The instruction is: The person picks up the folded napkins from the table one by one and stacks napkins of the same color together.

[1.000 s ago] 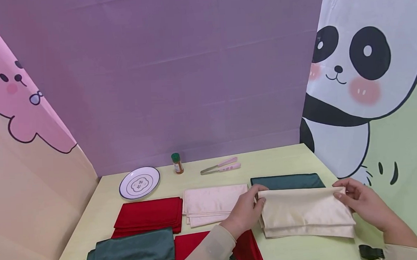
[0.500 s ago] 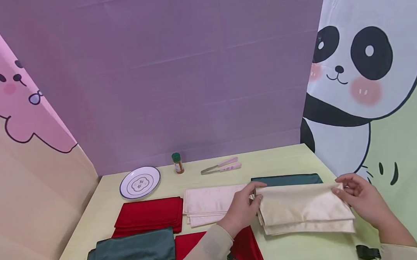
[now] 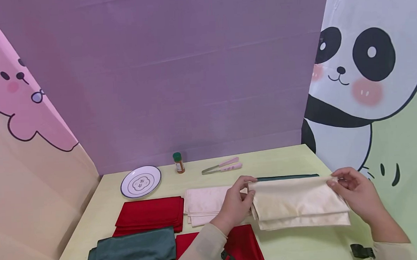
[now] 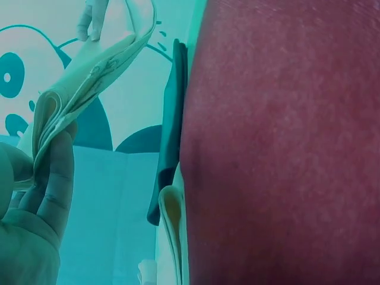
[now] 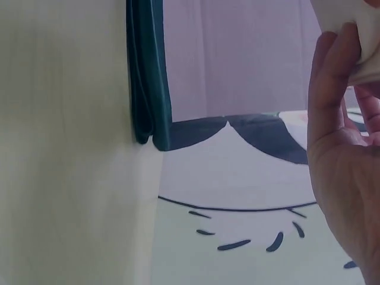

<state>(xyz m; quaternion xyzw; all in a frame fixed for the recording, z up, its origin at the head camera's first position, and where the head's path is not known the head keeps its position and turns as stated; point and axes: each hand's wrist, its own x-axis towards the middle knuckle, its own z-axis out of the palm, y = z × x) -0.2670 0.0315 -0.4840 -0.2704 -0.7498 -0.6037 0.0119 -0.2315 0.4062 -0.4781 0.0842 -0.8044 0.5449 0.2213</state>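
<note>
A folded cream satin cloth (image 3: 299,199) hangs between both hands, raised off the table. My left hand (image 3: 234,206) pinches its left upper corner, thumb in front and fingers behind. At the opposite upper corner, my right hand (image 3: 358,197) grips it the same way. The left wrist view shows the layered folds of the cream cloth (image 4: 89,83) edge-on. Just behind it in the head view lies a folded dark green cloth (image 3: 287,177), mostly hidden by the cream one. In the right wrist view, that dark green cloth (image 5: 148,77) rests on the table, apart from the right hand (image 5: 344,160).
Left of the cream cloth lie a pale pink folded cloth (image 3: 206,200), two red cloths, one at the left (image 3: 149,214), and another dark green cloth (image 3: 135,249). A plate (image 3: 141,182), a green-capped bottle (image 3: 179,163) and pink-handled tongs (image 3: 222,167) stand along the back.
Both hands have lifted the cream cloth up and slightly left in the head view. It now covers more of the dark green cloth behind and part of the pink one.
</note>
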